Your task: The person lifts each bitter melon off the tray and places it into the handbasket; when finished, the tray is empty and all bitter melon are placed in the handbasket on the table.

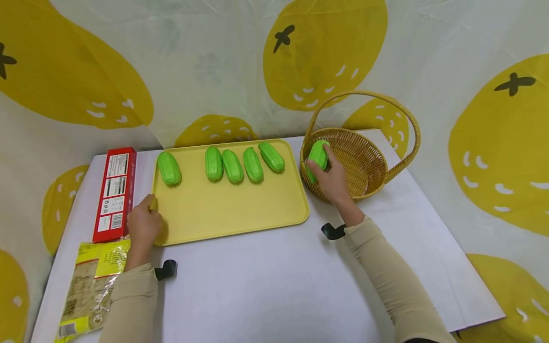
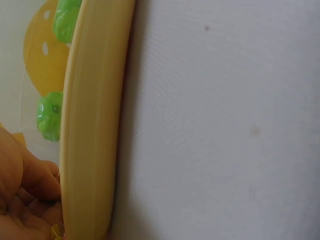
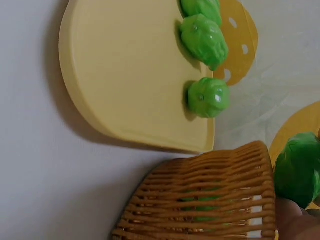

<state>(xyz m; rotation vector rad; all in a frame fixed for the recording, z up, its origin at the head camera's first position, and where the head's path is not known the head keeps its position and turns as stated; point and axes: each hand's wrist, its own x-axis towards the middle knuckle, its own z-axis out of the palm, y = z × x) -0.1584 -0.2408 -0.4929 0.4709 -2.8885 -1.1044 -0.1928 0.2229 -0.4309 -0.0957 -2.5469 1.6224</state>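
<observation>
My right hand [image 1: 332,178] grips a green ribbed plastic vegetable [image 1: 318,155] over the left side of a round wicker basket [image 1: 364,183] with a tall handle. In the right wrist view, this vegetable [image 3: 298,170] is above the basket rim, and some green [image 3: 200,205] shows through the weave below. At the left edge of a yellow tray [image 1: 231,209], my left hand [image 1: 145,223] holds the rim, its fingers [image 2: 37,177] curled against it. Several similar green vegetables [image 1: 233,166] lie along the tray's far side, one apart at the left.
A red box [image 1: 115,195] lies left of the tray. Nearer, a yellow-and-clear packet [image 1: 87,286] lies partly under the left forearm. The white table [image 1: 266,290] meets a fruit-patterned cloth [image 1: 206,71] at the back.
</observation>
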